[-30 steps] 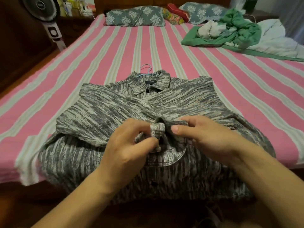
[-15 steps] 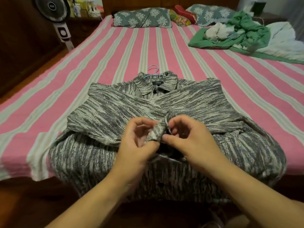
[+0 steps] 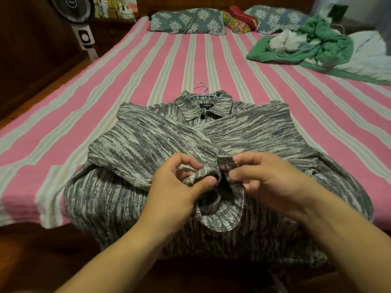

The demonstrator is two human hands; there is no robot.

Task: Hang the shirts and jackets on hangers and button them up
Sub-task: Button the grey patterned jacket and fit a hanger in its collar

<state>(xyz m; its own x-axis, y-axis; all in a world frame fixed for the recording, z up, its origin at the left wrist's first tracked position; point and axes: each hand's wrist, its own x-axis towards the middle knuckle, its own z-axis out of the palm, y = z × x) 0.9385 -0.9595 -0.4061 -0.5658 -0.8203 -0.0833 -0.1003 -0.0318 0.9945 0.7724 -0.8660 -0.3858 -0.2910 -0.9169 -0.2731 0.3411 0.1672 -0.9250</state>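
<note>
We find the grey-and-white streaked shirt (image 3: 148, 149) lying front-up across the near edge of the pink striped bed (image 3: 148, 66), its hem hanging over the edge toward us. A light blue hanger (image 3: 201, 89) sits inside the collar, with only its hook and a short stretch of its shoulder bar showing above the neckline. Both sleeves are folded across the chest, and their cuffs meet at the middle.

The left hand (image 3: 179, 191) pinches the end of one cuff between thumb and forefinger. The right hand (image 3: 273, 182) pinches the facing cuff edge, thumb below and forefinger above. The two cuff edges stand just beside each other; we cannot tell whether any button is engaged.

Against the frame of half a second ago, the hands have drawn slightly apart: the cuff then bunched tightly between them is now opened out, with a rounded flap of it hanging below the fingers. The shirt body and hanger have not shifted on the bed.

Further back lie patterned pillows (image 3: 186, 22) and a green garment heap (image 3: 313, 45); a fan (image 3: 72, 7) stands at far left.
</note>
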